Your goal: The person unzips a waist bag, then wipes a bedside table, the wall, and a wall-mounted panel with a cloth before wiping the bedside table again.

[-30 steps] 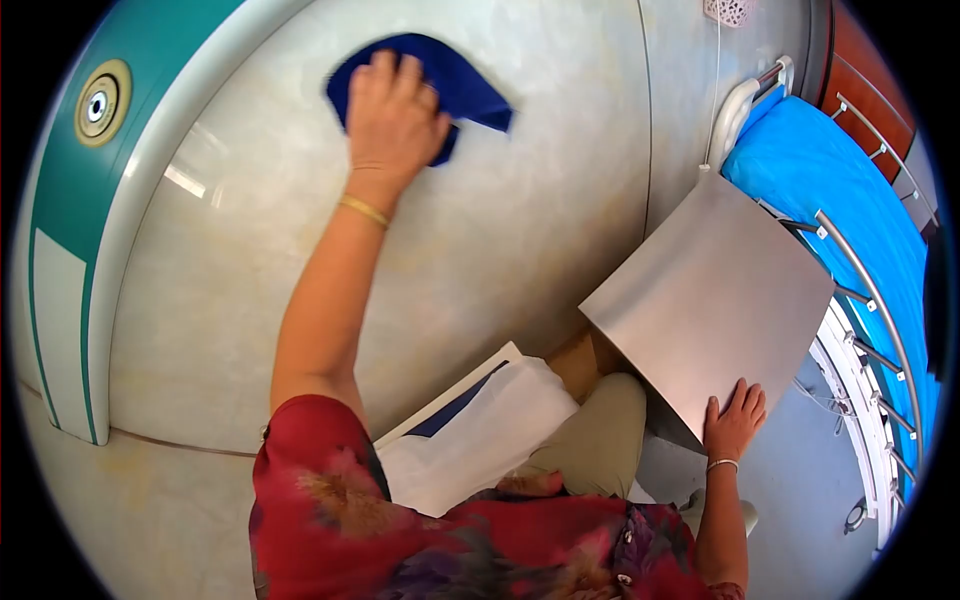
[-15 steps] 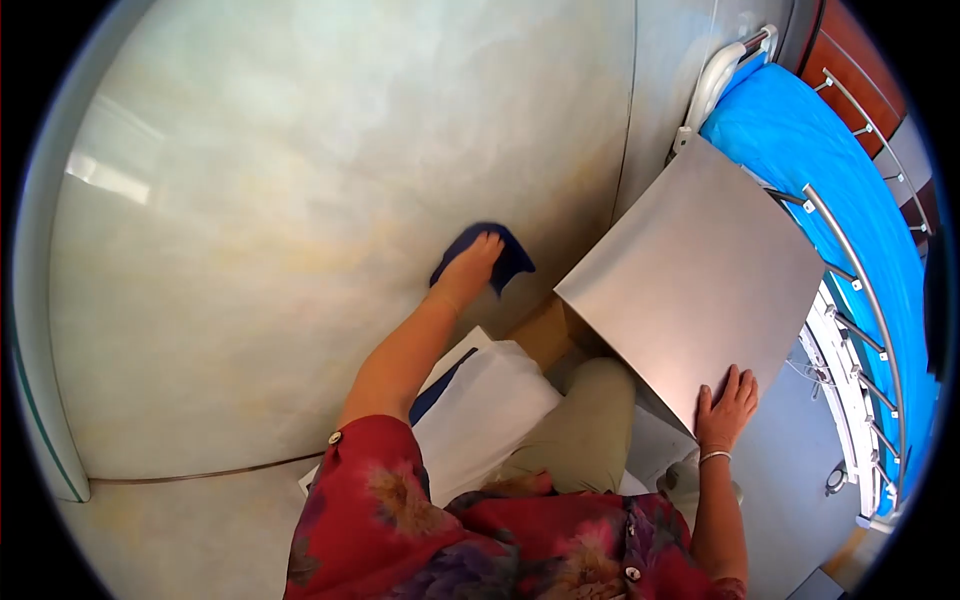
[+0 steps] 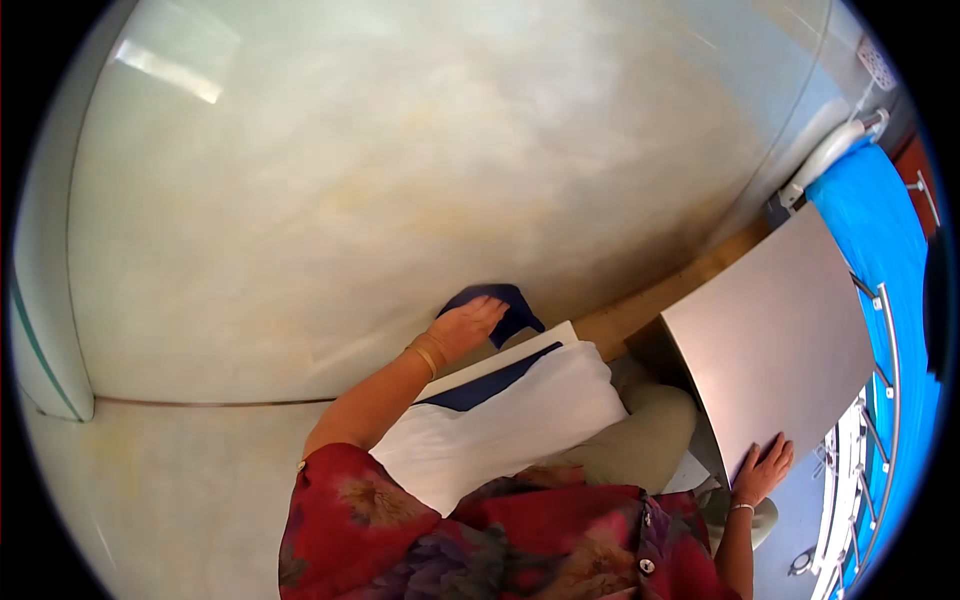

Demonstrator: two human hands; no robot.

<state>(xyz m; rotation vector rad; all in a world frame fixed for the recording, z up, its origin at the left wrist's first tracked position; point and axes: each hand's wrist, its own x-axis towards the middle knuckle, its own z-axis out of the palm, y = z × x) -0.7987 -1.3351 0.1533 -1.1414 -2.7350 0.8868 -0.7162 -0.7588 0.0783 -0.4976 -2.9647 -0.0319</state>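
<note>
My left hand (image 3: pixel 470 325) presses a dark blue cloth (image 3: pixel 511 312) against the marbled wall panel (image 3: pixel 380 200). The fingers lie over the cloth, which sticks out past the fingertips, with one corner hanging down. On the near edge of a smooth metallic cabinet top (image 3: pixel 780 335) rests my right hand (image 3: pixel 764 470), palm down with fingers spread and nothing in it. Below my left hand lies a white sheet (image 3: pixel 510 410) over a flat, pale-edged surface, with a dark blue strip (image 3: pixel 490 385) along the wall side.
At the right stands a bed with a blue cover (image 3: pixel 880 220) and metal side rails (image 3: pixel 890 400). A tan ledge (image 3: pixel 690 285) runs along the wall's foot behind the cabinet. My bent knee (image 3: pixel 650 430) is between the white sheet and the cabinet.
The view has shifted, so the cabinet and bed appear further right. My left hand and the cloth are lower on the wall, nearer the white sheet. My right hand stays on the cabinet.
</note>
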